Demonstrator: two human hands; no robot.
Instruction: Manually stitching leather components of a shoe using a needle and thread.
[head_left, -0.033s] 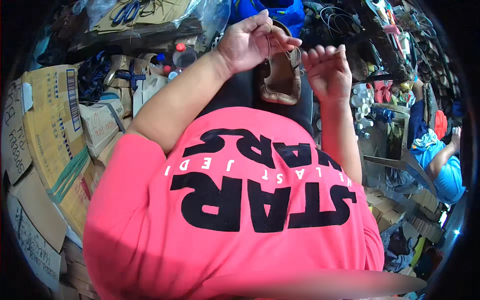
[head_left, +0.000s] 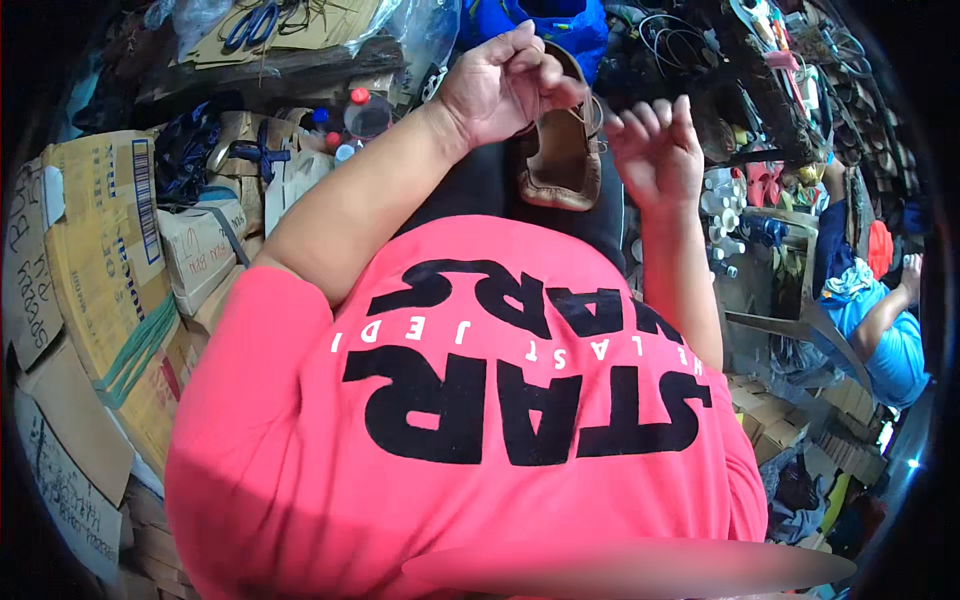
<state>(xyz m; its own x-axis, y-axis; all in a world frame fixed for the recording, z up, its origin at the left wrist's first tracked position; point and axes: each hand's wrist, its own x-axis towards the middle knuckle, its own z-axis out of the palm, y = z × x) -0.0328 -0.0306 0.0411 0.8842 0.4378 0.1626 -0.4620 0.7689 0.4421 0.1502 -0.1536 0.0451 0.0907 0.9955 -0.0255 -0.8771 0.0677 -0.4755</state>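
Observation:
A brown leather shoe [head_left: 567, 192] lies with its opening up across my dark-clothed lap, between my hands. My left hand [head_left: 507, 88] is over its far left part, fingers curled in, fingertips slightly blurred. A thin pale cord [head_left: 597, 118] loops over the shoe's right side, close to the fingertips of both hands. To the right of the shoe, my right hand [head_left: 657, 150] is raised with bent fingers; what they pinch is too small to make out. The far end of the shoe is partly hidden behind my left hand.
Cardboard boxes [head_left: 85, 230] are stacked at the left. Scissors [head_left: 252, 27] lie on brown sheets at the far left. A blue bag [head_left: 585, 40] is beyond the shoe, and white bottles [head_left: 718, 205] stand at the right. Another person in a blue shirt [head_left: 880, 350] is farther right.
My left fingers have curled down slightly toward the shoe, and the cord below them shows less. My right hand has shifted a little, its fingers bending slightly.

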